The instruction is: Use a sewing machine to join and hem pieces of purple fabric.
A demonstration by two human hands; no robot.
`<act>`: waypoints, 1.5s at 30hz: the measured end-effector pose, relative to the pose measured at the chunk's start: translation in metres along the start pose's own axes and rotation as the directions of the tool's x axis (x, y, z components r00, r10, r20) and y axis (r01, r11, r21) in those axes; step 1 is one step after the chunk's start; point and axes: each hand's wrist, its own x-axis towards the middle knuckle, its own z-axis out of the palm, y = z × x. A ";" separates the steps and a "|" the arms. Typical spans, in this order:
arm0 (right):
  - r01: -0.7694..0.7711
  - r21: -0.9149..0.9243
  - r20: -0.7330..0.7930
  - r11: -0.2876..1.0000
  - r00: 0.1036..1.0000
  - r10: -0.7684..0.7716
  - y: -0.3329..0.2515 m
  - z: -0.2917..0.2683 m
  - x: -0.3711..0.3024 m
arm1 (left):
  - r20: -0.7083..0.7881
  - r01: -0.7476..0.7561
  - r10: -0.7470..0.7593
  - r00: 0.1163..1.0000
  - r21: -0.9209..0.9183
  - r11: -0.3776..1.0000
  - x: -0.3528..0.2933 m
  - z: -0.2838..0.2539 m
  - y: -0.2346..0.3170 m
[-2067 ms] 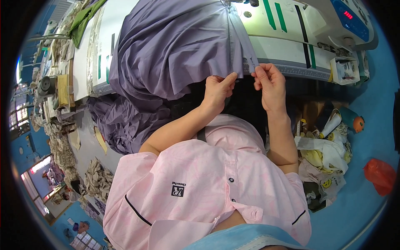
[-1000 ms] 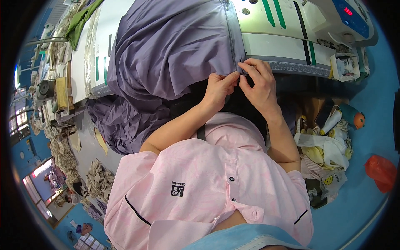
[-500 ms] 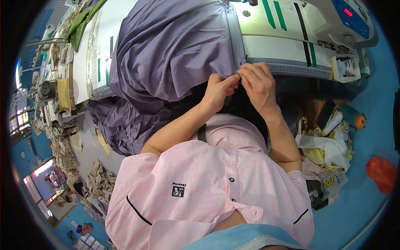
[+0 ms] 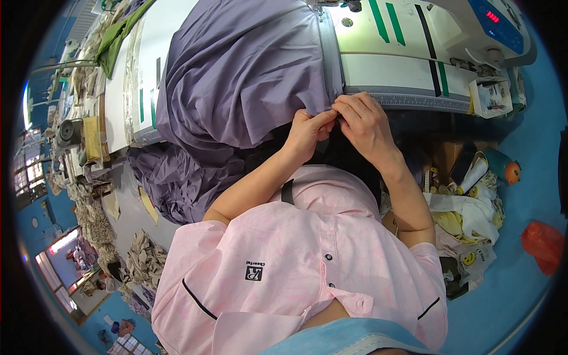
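A large piece of purple fabric covers the left part of the sewing machine table and hangs over its front edge. Along its right side runs a flat, folded edge strip that leads up under the sewing machine head. My left hand pinches the near end of this edge between thumb and fingers. Close against it, my right hand pinches the same corner of fabric with the fingertips. The fingers hide the exact spot where they grip.
A ruler strip lines the table's front edge. A white box of small items sits at its right end, below the machine's control panel. Bunched purple cloth hangs at left. Scraps and bags fill the lower right, near a red bag.
Both hands have shifted slightly left and a little nearer to me, still pinching the fabric edge. The strip under the machine head has moved slightly left too.
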 end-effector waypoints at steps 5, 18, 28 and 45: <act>0.108 -0.097 -0.078 0.989 0.990 -0.116 0.007 0.010 -0.001 | 0.007 0.031 -0.031 1.000 -0.029 0.999 0.002 -0.006 -0.001; 0.115 -0.212 -0.113 0.970 0.983 -0.141 -0.002 0.007 0.000 | 0.406 -0.635 0.607 0.683 0.741 0.219 -0.031 -0.019 0.034; 0.105 -0.270 -0.079 0.957 0.988 -0.131 -0.010 0.012 0.004 | 0.582 -0.421 0.495 0.646 0.812 -0.405 0.032 -0.055 0.085; 0.107 -0.322 -0.010 0.941 0.993 -0.116 -0.022 0.011 0.012 | 0.844 -0.740 0.341 0.413 0.530 -0.413 0.053 -0.030 0.097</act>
